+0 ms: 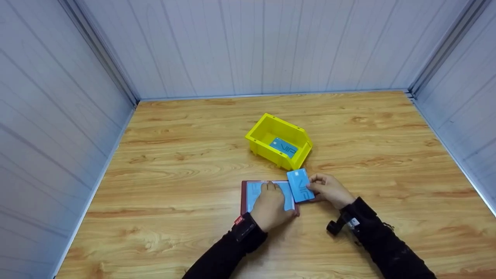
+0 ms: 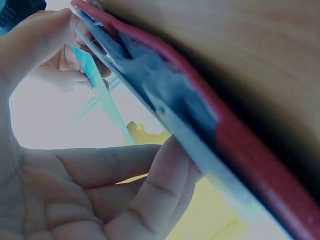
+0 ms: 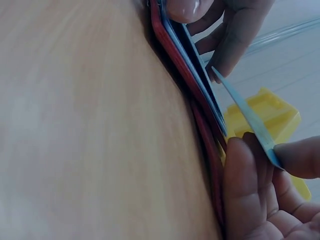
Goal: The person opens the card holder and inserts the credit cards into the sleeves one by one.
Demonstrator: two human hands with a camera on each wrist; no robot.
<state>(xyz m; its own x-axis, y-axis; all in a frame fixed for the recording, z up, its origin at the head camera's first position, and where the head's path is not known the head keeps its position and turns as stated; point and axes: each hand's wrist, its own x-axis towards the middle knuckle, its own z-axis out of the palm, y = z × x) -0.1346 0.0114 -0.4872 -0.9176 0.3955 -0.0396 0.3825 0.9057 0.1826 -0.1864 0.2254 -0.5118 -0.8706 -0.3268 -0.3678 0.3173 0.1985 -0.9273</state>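
- Wood-grain table (image 1: 162,166); pale panel walls (image 1: 240,46) along far, left, right edges.
- Blue card (image 1: 297,180) raised at red holder's (image 1: 243,197) far right corner; long axis roughly near-far, chip end toward table's far edge, leaning left.
- Right hand (image 1: 330,190) pinching blue card.
- Left hand (image 1: 270,205) gripping holder, fingers bent.
- Yellow bin (image 1: 267,150) nearer table's far edge.

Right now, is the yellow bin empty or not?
Not empty: the head view shows at least one blue card lying inside the yellow bin.
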